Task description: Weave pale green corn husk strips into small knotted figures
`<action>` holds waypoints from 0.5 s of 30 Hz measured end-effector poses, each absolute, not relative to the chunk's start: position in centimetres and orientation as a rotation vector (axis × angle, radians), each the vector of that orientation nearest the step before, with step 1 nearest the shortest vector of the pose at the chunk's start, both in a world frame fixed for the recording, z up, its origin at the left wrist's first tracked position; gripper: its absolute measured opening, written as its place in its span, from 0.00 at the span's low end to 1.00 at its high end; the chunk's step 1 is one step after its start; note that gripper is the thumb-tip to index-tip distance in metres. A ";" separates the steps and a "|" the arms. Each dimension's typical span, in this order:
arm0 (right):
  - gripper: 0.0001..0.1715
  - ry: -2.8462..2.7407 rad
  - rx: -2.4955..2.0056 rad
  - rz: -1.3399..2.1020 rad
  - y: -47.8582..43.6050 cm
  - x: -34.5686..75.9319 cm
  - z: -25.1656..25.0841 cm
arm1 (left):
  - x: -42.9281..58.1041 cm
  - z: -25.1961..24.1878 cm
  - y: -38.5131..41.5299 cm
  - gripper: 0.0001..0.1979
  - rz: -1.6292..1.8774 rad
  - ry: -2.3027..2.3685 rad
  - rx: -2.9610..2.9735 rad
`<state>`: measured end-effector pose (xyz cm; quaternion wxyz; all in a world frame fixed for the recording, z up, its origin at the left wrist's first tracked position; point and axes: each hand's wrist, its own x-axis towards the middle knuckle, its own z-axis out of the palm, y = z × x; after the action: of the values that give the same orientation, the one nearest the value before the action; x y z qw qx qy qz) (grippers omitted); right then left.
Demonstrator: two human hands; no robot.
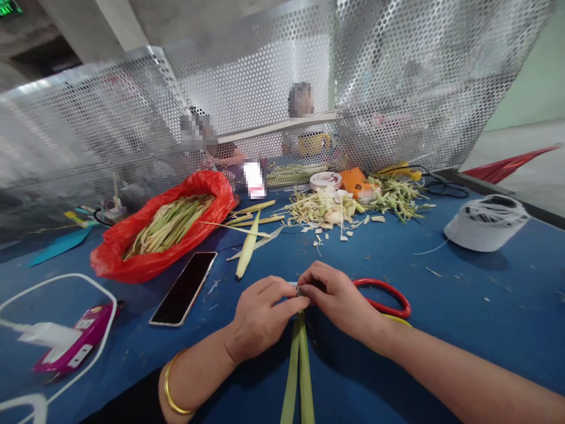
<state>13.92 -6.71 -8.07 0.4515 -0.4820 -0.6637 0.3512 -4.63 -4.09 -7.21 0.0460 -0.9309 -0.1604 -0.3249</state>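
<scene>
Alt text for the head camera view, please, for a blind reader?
Left hand and right hand meet at the far end of green strips over a blue table. Nearby lie a phone, a red bag of yellow-green leaves, and pale scraps.

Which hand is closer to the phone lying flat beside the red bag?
The left. The left hand is to the right of the phone, apart from it, at the top of the green strips; the right hand is farther right, beyond the left hand.

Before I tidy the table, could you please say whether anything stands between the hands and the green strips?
Nothing visible does: the left hand and right hand meet at the top of the green strips; the exact grip is hidden.
</scene>
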 end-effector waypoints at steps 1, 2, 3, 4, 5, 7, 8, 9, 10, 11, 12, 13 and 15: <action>0.10 -1.642 -1.185 0.865 -6.7 13.9 -8.1 | -4.6 -7.2 -4.1 0.11 -0.909 -0.424 -2.817; 0.10 -1.646 -1.179 0.862 -6.7 14.0 -8.2 | -4.6 -7.1 -4.2 0.11 -0.825 -0.370 -2.791; 0.10 -1.652 -1.175 0.859 -6.6 14.0 -8.2 | -4.5 -7.1 -4.2 0.10 -0.737 -0.323 -2.765; 0.10 -1.659 -1.172 0.857 -6.6 14.0 -8.2 | -4.5 -7.0 -4.2 0.09 -0.655 -0.282 -2.741; 0.10 -1.665 -1.170 0.857 -6.6 14.0 -8.3 | -4.4 -6.9 -4.2 0.08 -0.594 -0.248 -2.721; 0.10 -1.675 -1.165 0.856 -6.6 14.0 -8.3 | -4.4 -6.9 -4.2 0.07 -0.545 -0.212 -2.702; 0.10 -1.677 -1.163 0.855 -6.6 14.0 -8.3 | -4.4 -6.9 -4.2 0.07 -0.549 -0.211 -2.710; 0.10 -1.679 -1.162 0.855 -6.6 14.1 -8.3 | -4.4 -6.9 -4.1 0.07 -0.564 -0.232 -2.733; 0.10 -1.678 -1.162 0.857 -6.6 14.1 -8.4 | -4.5 -7.0 -4.1 0.06 -0.588 -0.270 -2.770; 0.10 -1.678 -1.162 0.861 -6.6 14.1 -8.4 | -4.6 -7.0 -4.0 0.05 -0.615 -0.318 -2.813; 0.10 -1.678 -1.162 0.868 -6.6 14.1 -8.4 | -4.7 -7.1 -4.0 0.05 -0.651 -0.363 -2.856; 0.10 -1.677 -1.161 0.877 -6.6 14.1 -8.5 | -4.9 -7.1 -3.9 0.06 -0.694 -0.401 -2.891; 0.10 -1.676 -1.156 0.890 -6.6 14.2 -8.5 | -5.1 -7.0 -3.8 0.07 -0.749 -0.431 -2.916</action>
<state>14.19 -6.59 -8.55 0.4437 -0.4663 -0.6758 0.3591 -5.11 -3.83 -7.03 0.0499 -0.9576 -0.1417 -0.2460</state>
